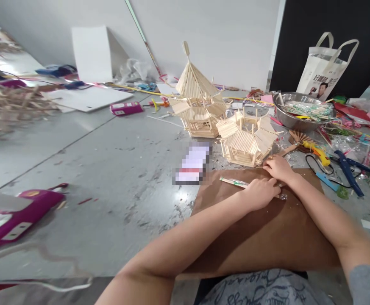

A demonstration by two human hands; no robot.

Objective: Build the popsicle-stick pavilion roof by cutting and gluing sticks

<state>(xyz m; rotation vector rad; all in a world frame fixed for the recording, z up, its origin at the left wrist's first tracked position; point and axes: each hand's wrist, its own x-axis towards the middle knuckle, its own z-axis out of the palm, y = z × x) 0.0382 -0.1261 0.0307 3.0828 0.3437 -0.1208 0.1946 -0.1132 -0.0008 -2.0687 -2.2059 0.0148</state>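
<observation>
My left hand point(263, 194) lies over a wrapped pair of chopsticks point(234, 182) on a sheet of brown paper point(274, 241), its fingers closed on the packet's right part. The green-printed end of the wrapper sticks out to the left. Just beyond, my right hand point(279, 168) has its fingers curled together at the paper's far edge, close to the base of a small six-sided stick model point(248, 140). What is in those fingers is too small to make out. Behind that model stands a taller stick pavilion point(199, 95) with a pointed roof.
A blurred-out phone point(193, 163) lies left of the paper. To the right are a metal bowl point(304, 112) of wrapped sticks, a yellow glue gun point(320, 153) and blue-handled pliers point(346, 169). A purple device point(29, 212) and a pile of sticks point(9, 108) are at left.
</observation>
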